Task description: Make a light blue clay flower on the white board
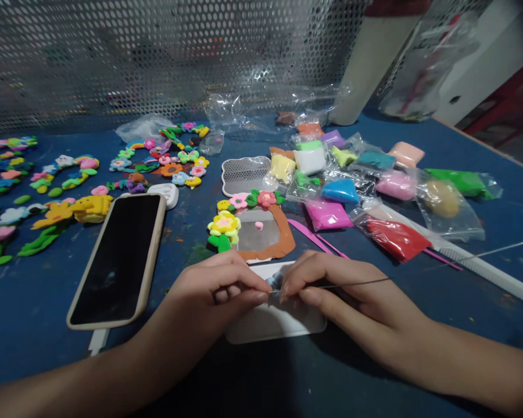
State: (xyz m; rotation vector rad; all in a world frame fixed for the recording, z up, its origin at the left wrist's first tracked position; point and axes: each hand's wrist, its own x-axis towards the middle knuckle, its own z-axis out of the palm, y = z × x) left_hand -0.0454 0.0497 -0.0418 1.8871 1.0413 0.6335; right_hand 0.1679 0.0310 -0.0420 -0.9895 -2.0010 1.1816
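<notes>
My left hand (233, 290) pinches the tip of a thin, wire-like strand (357, 283) between thumb and forefinger. Close beside it, my right hand (331, 287) has thumb and fingers closed around the same strand, which runs out to the right edge of the view. Beneath both hands lies a white rounded plate (283, 325), partly covered by them. Just beyond my fingers is a small mirror (255, 238) whose rim carries brown clay (285, 232), a yellow flower (224, 225), pink flowers (267, 199) and green leaves. A small pink lump (258, 226) sits on the mirror's surface.
A phone (119, 261) with a cable lies left, near many coloured clay pieces (172, 168). Bagged clay packs (329, 215), a white ruler-like strip (483, 261) and pink tools (309, 235) lie right. A perforated metal panel (157, 58) and a tall bottle (370, 64) stand behind.
</notes>
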